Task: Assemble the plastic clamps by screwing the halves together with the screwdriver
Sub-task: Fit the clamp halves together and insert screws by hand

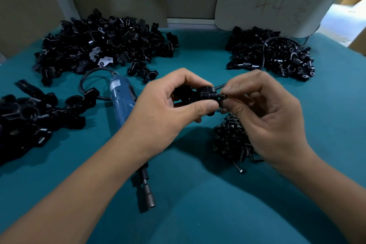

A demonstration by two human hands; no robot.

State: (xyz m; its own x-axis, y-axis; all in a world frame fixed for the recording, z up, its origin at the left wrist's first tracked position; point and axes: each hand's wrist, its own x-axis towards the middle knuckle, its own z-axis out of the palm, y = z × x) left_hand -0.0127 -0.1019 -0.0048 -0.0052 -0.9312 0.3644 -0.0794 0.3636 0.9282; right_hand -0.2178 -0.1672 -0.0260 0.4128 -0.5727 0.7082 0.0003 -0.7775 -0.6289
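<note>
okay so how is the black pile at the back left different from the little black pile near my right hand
The back-left pile of black plastic clamp halves is broad and made of chunky, curved pieces; the small heap of black screws is compact and made of thin, straight pins. The clamp pile lies clear of the hands; the right hand partly covers the screws. Both rest on the teal table cover.

Between the fingertips of both hands sits a clamp of glossy black plastic, smooth enough to catch highlights. Below the right hand's fingers lies a heap of screws, dark metal with a dull sheen. The table cover looks like matt teal cloth (faintly napped). Under the left wrist, the screwdriver has a smooth blue plastic body and dark metal tip.
</note>
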